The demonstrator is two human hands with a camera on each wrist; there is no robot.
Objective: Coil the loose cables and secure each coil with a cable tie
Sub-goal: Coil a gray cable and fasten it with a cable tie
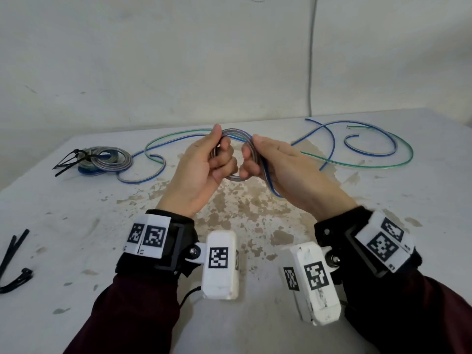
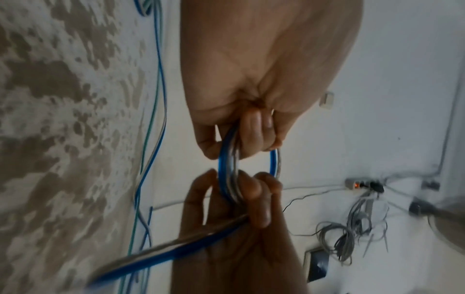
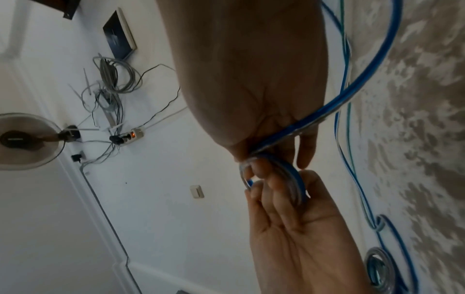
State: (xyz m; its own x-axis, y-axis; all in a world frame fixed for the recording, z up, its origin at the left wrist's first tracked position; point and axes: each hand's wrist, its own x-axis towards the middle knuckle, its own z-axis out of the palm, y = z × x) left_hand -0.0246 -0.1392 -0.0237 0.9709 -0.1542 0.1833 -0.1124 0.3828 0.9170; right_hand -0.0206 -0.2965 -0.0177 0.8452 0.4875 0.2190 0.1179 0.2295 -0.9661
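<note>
Nearest us, at the bench's left edge, lie loose black cable ties (image 1: 14, 256). Above the middle of the bench (image 1: 76, 251) we hold a small coil (image 1: 236, 154) of blue-and-clear cable between both hands, lifted off the surface. Our left hand (image 1: 204, 169) has its fingers curled round the coil's left side, thumb up on top. Our right hand (image 1: 275, 162) pinches the coil's right side, with the cable's free run (image 1: 268, 182) passing down across its palm. Further back toward the left edge sits a finished coil (image 1: 104, 159), flat on the bench, with a black tie (image 1: 69, 160) round it and the tails sticking out left. Along the far edge, the loose blue and green cables (image 1: 370, 144) sprawl in open loops from left to right.
</note>
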